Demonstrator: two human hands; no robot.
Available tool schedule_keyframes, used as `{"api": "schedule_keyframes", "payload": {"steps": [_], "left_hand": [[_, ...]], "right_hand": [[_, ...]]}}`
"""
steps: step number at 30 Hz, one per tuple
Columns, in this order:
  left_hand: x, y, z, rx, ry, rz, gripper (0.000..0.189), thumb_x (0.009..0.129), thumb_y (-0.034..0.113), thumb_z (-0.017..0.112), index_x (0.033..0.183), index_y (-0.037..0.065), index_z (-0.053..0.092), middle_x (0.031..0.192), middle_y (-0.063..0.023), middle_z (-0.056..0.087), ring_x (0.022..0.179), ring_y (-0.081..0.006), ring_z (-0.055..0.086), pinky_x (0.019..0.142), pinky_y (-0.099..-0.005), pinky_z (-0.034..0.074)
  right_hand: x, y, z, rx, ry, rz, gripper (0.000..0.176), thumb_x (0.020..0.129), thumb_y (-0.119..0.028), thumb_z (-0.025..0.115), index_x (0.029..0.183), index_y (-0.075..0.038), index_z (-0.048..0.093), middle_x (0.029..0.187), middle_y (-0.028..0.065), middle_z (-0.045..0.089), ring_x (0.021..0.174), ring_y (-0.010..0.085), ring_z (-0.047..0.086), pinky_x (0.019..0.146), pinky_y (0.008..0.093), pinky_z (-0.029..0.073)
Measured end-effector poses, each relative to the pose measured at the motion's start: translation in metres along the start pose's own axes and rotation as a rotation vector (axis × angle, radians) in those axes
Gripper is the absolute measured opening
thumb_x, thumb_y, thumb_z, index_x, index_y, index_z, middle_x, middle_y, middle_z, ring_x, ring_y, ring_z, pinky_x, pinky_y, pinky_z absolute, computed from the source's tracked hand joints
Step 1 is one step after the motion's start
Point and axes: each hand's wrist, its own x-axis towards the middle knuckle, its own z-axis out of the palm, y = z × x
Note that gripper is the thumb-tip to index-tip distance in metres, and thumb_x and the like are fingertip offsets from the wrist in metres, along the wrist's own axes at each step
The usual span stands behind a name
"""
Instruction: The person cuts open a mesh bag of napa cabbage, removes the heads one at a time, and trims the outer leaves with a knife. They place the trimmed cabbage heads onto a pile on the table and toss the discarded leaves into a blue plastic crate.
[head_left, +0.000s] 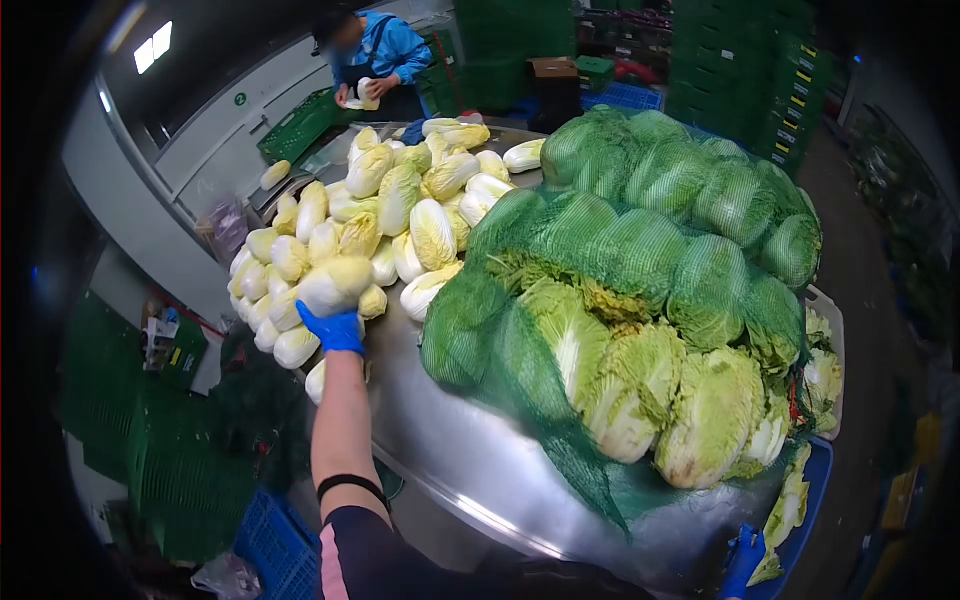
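My left hand (332, 328), in a blue glove, is closed around a trimmed napa cabbage (336, 284) at the near edge of a pile of pale trimmed cabbages (398, 198). The held cabbage is slightly blurred. Low at the right, my right hand (744, 562), also gloved in blue, appears curled beside a blue crate (812, 500) with loose cabbage leaves (788, 510). What it holds, if anything, cannot be made out. Between the hands lie untrimmed cabbages (708, 415) with green outer leaves, spilling from an open green net bag (570, 440).
A metal table (440, 425) carries both heaps. More netted cabbages (735, 200) are stacked at the back right. Across the table a person in a blue jacket (400, 50) handles a cabbage near a green crate (300, 125). Green crates (725, 70) tower behind; a blue crate (275, 545) stands lower left.
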Motion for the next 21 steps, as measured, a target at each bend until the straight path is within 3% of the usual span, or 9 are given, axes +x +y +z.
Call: {"api": "schedule_keyframes", "payload": {"steps": [3, 6, 8, 9, 11, 14, 17, 18, 21], "left_hand": [[0.054, 0.015, 0.034, -0.036, 0.062, 0.047, 0.075, 0.082, 0.056, 0.053, 0.14, 0.014, 0.032, 0.147, -0.0087, 0.029, 0.132, -0.0337, 0.031, 0.105, -0.0571, 0.027], [0.084, 0.014, 0.059, -0.029, 0.241, -0.024, 0.075, 0.084, 0.052, 0.055, 0.142, 0.015, 0.026, 0.149, -0.0094, 0.025, 0.133, -0.0342, 0.029, 0.105, -0.0568, 0.028], [0.087, 0.005, 0.053, 0.13, -0.002, -0.074, 0.071, 0.088, 0.048, 0.051, 0.141, 0.01, 0.024, 0.146, -0.0145, 0.028, 0.132, -0.0373, 0.031, 0.104, -0.0564, 0.03], [0.084, -0.002, 0.046, 0.133, 0.0, -0.079, 0.071, 0.088, 0.048, 0.051, 0.141, 0.01, 0.024, 0.146, -0.0145, 0.028, 0.132, -0.0373, 0.031, 0.104, -0.0564, 0.03], [0.062, -0.021, 0.024, 0.066, -0.01, -0.246, 0.066, 0.091, 0.044, 0.047, 0.139, 0.004, 0.027, 0.142, -0.0198, 0.034, 0.127, -0.0404, 0.038, 0.103, -0.0551, 0.033], [0.014, -0.038, 0.013, 0.215, 0.068, -0.355, 0.061, 0.091, 0.043, 0.047, 0.134, 0.001, 0.034, 0.13, -0.023, 0.047, 0.114, -0.0415, 0.051, 0.096, -0.0513, 0.042], [-0.031, -0.041, 0.021, 0.399, 0.054, -0.394, 0.052, 0.093, 0.04, 0.046, 0.126, 0.0, 0.044, 0.126, -0.023, 0.052, 0.114, -0.0407, 0.052, 0.096, -0.0485, 0.042], [-0.037, -0.04, 0.016, 0.428, -0.004, -0.415, 0.051, 0.092, 0.037, 0.048, 0.128, 0.002, 0.043, 0.123, -0.0197, 0.055, 0.106, -0.0367, 0.057, 0.086, -0.0441, 0.049], [-0.067, -0.035, 0.027, 0.618, -0.17, -0.372, 0.045, 0.093, 0.032, 0.046, 0.127, 0.002, 0.045, 0.12, -0.0184, 0.057, 0.101, -0.0341, 0.06, 0.083, -0.0416, 0.05]], "right_hand": [[-0.012, -0.035, 0.014, -0.086, 0.028, 0.097, 0.01, 0.086, -0.021, 0.062, 0.086, -0.013, 0.057, 0.053, -0.0012, 0.05, 0.036, 0.0076, 0.041, 0.032, 0.0223, 0.027], [-0.014, -0.031, 0.017, -0.04, 0.043, 0.01, 0.01, 0.087, -0.021, 0.062, 0.09, -0.013, 0.057, 0.056, -0.0014, 0.051, 0.036, 0.0076, 0.041, 0.032, 0.0218, 0.028], [-0.024, -0.044, 0.025, -0.022, -0.017, 0.077, 0.01, 0.087, -0.02, 0.062, 0.092, -0.012, 0.057, 0.06, -0.0014, 0.053, 0.037, 0.0074, 0.042, 0.033, 0.0216, 0.028], [-0.018, -0.025, 0.024, -0.026, -0.014, 0.082, 0.01, 0.087, -0.02, 0.062, 0.092, -0.012, 0.057, 0.06, -0.0014, 0.053, 0.037, 0.0074, 0.042, 0.033, 0.0216, 0.028], [-0.008, 0.023, 0.021, 0.056, 0.051, -0.211, 0.012, 0.086, -0.019, 0.063, 0.094, -0.011, 0.058, 0.062, -0.0012, 0.054, 0.039, 0.0061, 0.042, 0.034, 0.0206, 0.029], [-0.032, -0.003, 0.015, -0.01, -0.037, 0.002, 0.016, 0.087, -0.015, 0.058, 0.101, -0.008, 0.058, 0.072, -0.0002, 0.056, 0.05, 0.005, 0.048, 0.038, 0.0188, 0.031], [-0.053, -0.032, 0.022, 0.045, -0.02, 0.094, 0.018, 0.088, -0.017, 0.058, 0.103, -0.007, 0.058, 0.072, 0.0001, 0.057, 0.051, 0.004, 0.048, 0.038, 0.0179, 0.031], [-0.052, -0.026, 0.024, 0.069, -0.008, 0.038, 0.02, 0.089, -0.017, 0.058, 0.106, -0.007, 0.057, 0.072, 0.0, 0.057, 0.047, 0.0033, 0.045, 0.037, 0.0181, 0.029], [-0.056, -0.045, 0.027, 0.089, -0.136, 0.005, 0.021, 0.09, -0.017, 0.057, 0.108, -0.006, 0.055, 0.073, -0.0003, 0.057, 0.047, 0.0032, 0.044, 0.037, 0.0177, 0.029]]}}
